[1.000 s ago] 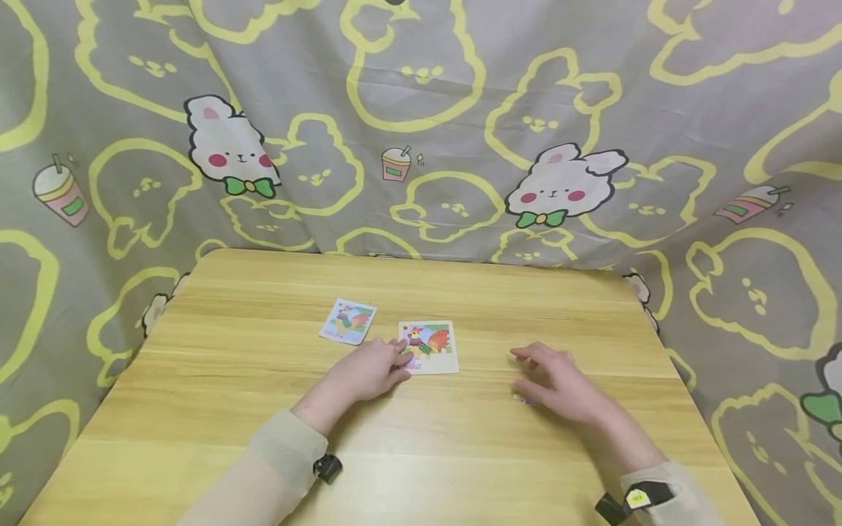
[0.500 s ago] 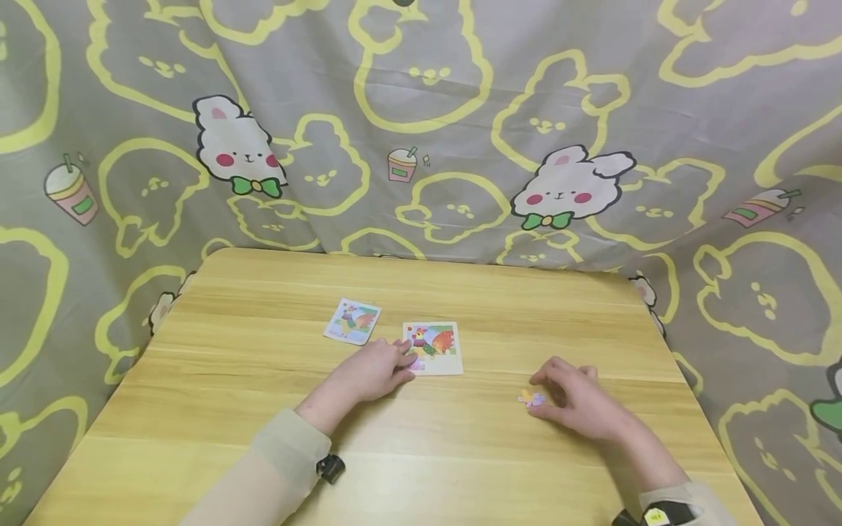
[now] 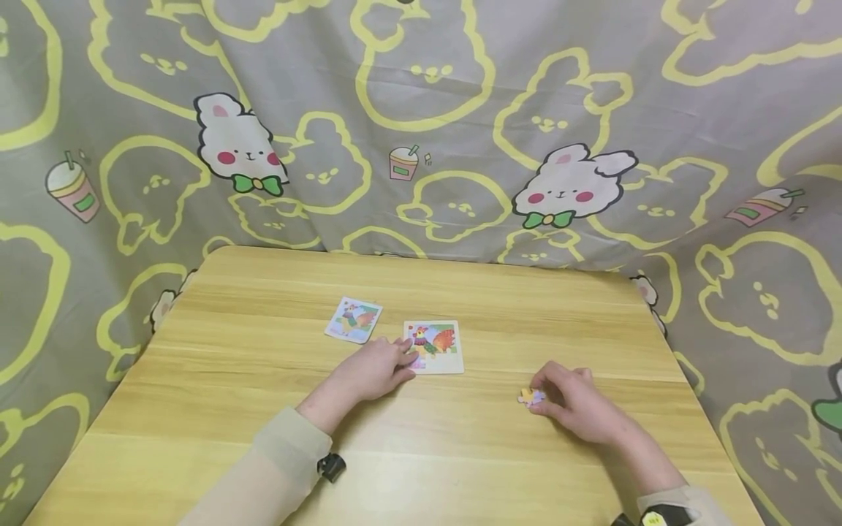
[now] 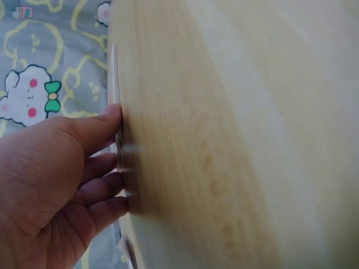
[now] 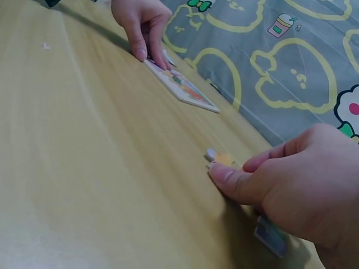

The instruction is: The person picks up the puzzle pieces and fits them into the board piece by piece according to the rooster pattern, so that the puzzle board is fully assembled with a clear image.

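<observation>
A jigsaw board (image 3: 446,340) with a rooster picture and a pale gap along its lower right lies flat on the table. My left hand (image 3: 376,369) rests on its left side, thumb at the near corner and fingertips pressing the face. To the right, my right hand (image 3: 582,403) pinches a small yellow and lilac jigsaw piece (image 3: 528,397) between thumb and fingers, close over the table. Beneath that hand, in the right wrist view, shows a pale-edged, greenish-blue flat piece (image 5: 270,238), partly hidden. Behind the left hand lies a rooster picture card (image 3: 353,319).
Everything lies on a wood-grain table (image 3: 276,292). A grey curtain (image 3: 460,88) with yellow outlines and white bunnies hangs along the back and both sides. One tiny pale pink speck (image 5: 46,46) shows on the tabletop in the right wrist view.
My right hand has moved slightly right and nearer, and its thumb and fingers have closed on the small jigsaw piece. My left hand has stayed on the board.
</observation>
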{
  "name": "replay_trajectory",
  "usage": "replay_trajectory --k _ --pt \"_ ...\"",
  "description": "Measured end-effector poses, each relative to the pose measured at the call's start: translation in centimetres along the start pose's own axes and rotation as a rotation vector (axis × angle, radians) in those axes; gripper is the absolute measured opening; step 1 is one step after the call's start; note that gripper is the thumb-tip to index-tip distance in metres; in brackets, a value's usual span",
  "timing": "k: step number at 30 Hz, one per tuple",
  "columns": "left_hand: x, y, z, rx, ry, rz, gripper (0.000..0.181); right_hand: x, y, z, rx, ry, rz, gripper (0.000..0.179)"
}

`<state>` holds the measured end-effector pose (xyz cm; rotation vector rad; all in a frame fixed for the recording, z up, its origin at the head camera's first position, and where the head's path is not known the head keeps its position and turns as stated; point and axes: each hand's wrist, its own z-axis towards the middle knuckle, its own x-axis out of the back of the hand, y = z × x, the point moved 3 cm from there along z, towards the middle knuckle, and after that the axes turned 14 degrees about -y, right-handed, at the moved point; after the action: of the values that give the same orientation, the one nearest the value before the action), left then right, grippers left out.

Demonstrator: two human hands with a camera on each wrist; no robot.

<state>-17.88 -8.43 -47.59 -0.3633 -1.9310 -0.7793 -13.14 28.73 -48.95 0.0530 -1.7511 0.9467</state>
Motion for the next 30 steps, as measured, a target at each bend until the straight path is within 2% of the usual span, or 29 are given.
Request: replay_trajectory --k 7,13,20,30 --pt "-0.1 -0.2 0.1 0.0 0.012 0.02 0.043 -0.7 0.0 -0.3 0.054 0.045 0.005 0.027" --pt "-0.3 -0.2 0.2 0.003 0.012 0.017 0.044 -1.3 0.1 -0.5 0.103 0.072 -0.05 0.029" --pt "-0.2 -0.2 0.2 0.007 0.011 0.009 0.044 -1.9 0.1 -0.7 0.1 0.109 -0.163 0.029" --pt "-0.3 -0.2 0.2 0.009 0.008 0.005 0.045 -1.7 -0.1 -0.1 0.077 0.144 -0.238 0.03"
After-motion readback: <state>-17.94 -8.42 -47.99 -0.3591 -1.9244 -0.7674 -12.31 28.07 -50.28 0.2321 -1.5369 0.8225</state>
